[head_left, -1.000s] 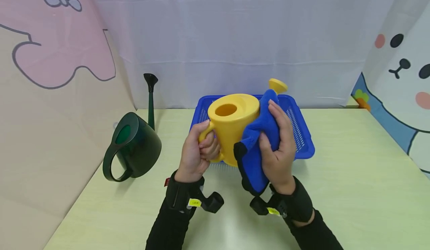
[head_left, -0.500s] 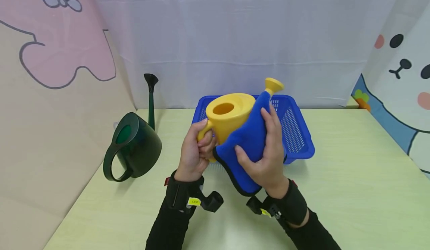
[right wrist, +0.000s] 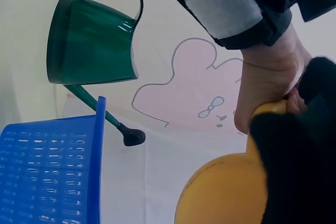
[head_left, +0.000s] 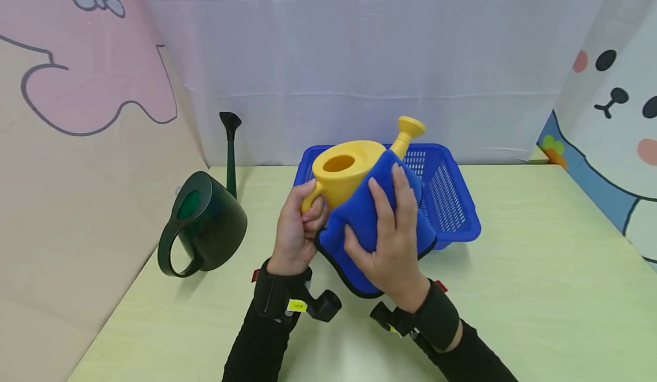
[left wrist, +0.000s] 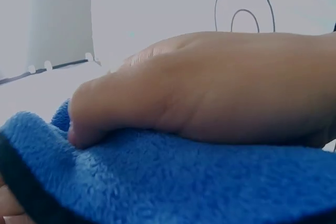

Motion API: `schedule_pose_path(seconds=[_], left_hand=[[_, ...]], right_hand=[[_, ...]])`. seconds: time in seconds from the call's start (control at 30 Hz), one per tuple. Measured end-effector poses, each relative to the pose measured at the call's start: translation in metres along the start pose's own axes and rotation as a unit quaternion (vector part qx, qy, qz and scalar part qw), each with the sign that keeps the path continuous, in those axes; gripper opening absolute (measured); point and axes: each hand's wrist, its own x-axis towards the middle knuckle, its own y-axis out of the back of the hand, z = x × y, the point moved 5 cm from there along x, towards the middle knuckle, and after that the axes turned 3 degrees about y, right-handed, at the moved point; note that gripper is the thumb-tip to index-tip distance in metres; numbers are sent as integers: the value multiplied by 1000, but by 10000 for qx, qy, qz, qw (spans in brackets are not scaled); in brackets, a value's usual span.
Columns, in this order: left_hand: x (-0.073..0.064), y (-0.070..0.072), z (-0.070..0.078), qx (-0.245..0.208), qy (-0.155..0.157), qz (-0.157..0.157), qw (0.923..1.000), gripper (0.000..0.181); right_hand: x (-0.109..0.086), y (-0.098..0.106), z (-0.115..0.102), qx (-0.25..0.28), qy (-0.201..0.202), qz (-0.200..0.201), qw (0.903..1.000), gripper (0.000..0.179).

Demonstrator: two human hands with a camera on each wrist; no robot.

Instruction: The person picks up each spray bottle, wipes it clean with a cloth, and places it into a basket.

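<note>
My left hand [head_left: 300, 222] grips the handle of a yellow watering can [head_left: 346, 171], held up in front of me. Its spout and rose tilt to the upper right. A blue cloth [head_left: 359, 216] with black edging lies over the can's near side and the spout's lower part. My right hand [head_left: 387, 236] holds this cloth against the can, fingers pointing up, thumb spread to the left. In the left wrist view, the right hand [left wrist: 210, 87] lies on the fuzzy cloth [left wrist: 157, 177]. The right wrist view shows the can [right wrist: 226, 192] and the left hand [right wrist: 268, 77] behind dark cloth edging.
A blue plastic basket [head_left: 464, 231] stands on the table [head_left: 539, 291] behind the yellow can. To the left, a dark green watering can [head_left: 220, 234] stands with its handle toward me. A white curtain [head_left: 349, 63] hangs behind, with cartoon-printed sheets on both sides.
My right hand has moved left with the cloth across the can's near side, and the cloth has spread flatter. More of the yellow spout shows. My left hand keeps its grip, the can shifting slightly left.
</note>
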Motion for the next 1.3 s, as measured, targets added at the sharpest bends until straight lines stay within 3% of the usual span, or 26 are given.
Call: schedule_pose_path(seconds=[0.13, 0.3, 0.47, 0.7, 0.97, 1.1, 1.2, 1.3], left_hand=[[0, -2, -1, 70, 51, -216, 9997, 49], [-2, -5, -1, -143, 36, -669, 9977, 48], [-2, -6, -2, -83, 74, -718, 9974, 48], [-2, -6, -3, -122, 7, -716, 9974, 47], [-2, -1, -3, 160, 29, -11, 9999, 48], [-2, -1, -1, 248, 26, 47, 9997, 48], [-3, -3, 0, 96, 1, -216, 9997, 48], [-3, -5, 0, -135, -5, -569, 9983, 48]], right_hand=[[3, 4, 7, 517, -537, 129, 9971, 55], [8, 14, 21, 1221, -1260, 247, 9842, 54], [11, 19, 34, 1720, -1662, 155, 9708, 56], [9, 15, 24, 1145, -1394, -10, 9836, 55], [3, 7, -1, 121, -503, 244, 9984, 51], [3, 6, -6, -105, -156, 259, 9995, 48], [5, 8, 0, 210, -405, 142, 9989, 51], [7, 11, 11, 793, -981, -47, 9920, 53]])
